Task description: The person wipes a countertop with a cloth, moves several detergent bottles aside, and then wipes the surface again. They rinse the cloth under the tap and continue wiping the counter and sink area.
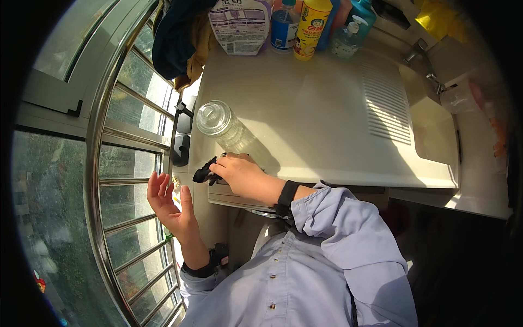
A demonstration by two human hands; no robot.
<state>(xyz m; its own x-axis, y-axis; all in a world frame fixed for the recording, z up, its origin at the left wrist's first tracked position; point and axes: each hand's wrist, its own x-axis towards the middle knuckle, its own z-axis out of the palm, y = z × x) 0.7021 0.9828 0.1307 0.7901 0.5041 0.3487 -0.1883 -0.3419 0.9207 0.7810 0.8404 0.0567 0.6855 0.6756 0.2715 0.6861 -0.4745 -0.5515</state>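
My right hand (241, 175) rests at the near left edge of a pale washbasin counter, its fingers on a crumpled black cloth (206, 171). Just beyond the fingers stands a clear ribbed glass jar (233, 131) with a glass lid (213, 117); the hand hides part of its base area. My left hand (171, 206) is raised beside the metal window railing, palm turned up, fingers apart, with nothing in it. Both wrists wear black bands.
Detergent bags, a blue-labelled bottle (283, 32), a yellow bottle (312, 30) and a pump bottle (346, 41) line the counter's far side. A ribbed washboard area (386, 106), basin (437, 135) and tap (416, 51) lie right. A steel railing (94, 163) runs left, before windows.
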